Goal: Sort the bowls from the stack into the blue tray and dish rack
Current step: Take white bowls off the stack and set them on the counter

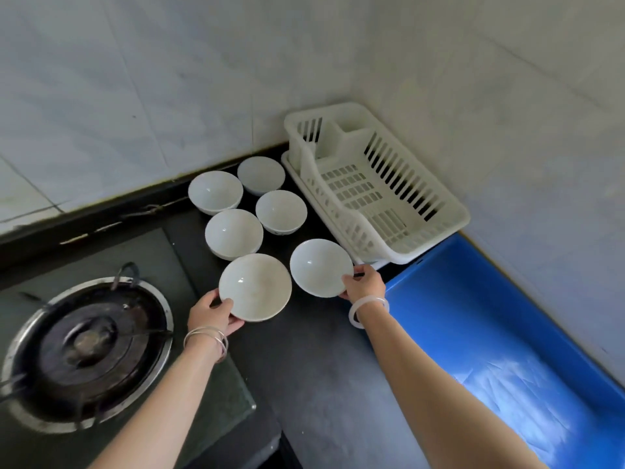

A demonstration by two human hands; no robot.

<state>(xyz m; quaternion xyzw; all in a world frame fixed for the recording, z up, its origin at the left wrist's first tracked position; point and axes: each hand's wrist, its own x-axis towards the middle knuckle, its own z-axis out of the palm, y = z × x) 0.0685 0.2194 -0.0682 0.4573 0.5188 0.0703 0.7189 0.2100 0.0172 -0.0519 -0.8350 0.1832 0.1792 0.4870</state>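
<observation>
Several white bowls stand on the dark counter. My left hand [211,314] grips the near-left rim of a white bowl [255,287]. My right hand [365,284] grips the right rim of another white bowl [319,267] beside it. Behind them stand more bowls: one [234,233] that seems to sit on another, one [281,211], one [215,191] and one [260,174]. The white dish rack [449,218] sits in the corner at the right, with nothing in it. The blue tray [439,299] lies in front of the rack, along the right wall, with nothing in it.
A gas burner [86,350] on a dark stove top is at the left. Tiled walls rise behind the counter and along the right. Bare dark counter [321,367] lies between my arms.
</observation>
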